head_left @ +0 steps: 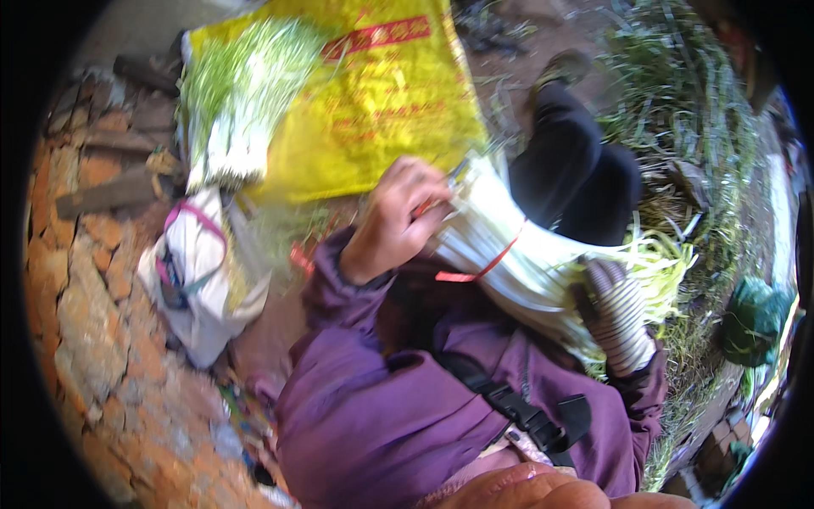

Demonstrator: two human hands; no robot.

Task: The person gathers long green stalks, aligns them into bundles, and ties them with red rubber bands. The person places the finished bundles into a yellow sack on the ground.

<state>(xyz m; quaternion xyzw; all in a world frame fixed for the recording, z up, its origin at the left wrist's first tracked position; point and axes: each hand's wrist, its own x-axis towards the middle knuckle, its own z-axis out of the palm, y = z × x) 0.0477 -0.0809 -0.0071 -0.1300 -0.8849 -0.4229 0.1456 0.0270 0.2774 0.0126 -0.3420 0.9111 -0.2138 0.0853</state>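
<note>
Across my lap lies a bundle of long, white-stemmed leafy greens that look like garlic chives, with pale yellow-green tips at the right. A red tie circles its middle, one end sticking out to the left. My bare left hand is at the stem ends, closed around a small red-handled tool. That tool is blurred and mostly hidden by the fingers; a dark tip shows beside the stems. In a striped glove, my right hand grips the bundle near its leafy end.
A yellow printed sack lies ahead, with a pile of green-and-white stalks on its left part. A white cloth bag sits at left beside broken bricks. Loose leaves heap at right, near a green net bundle.
</note>
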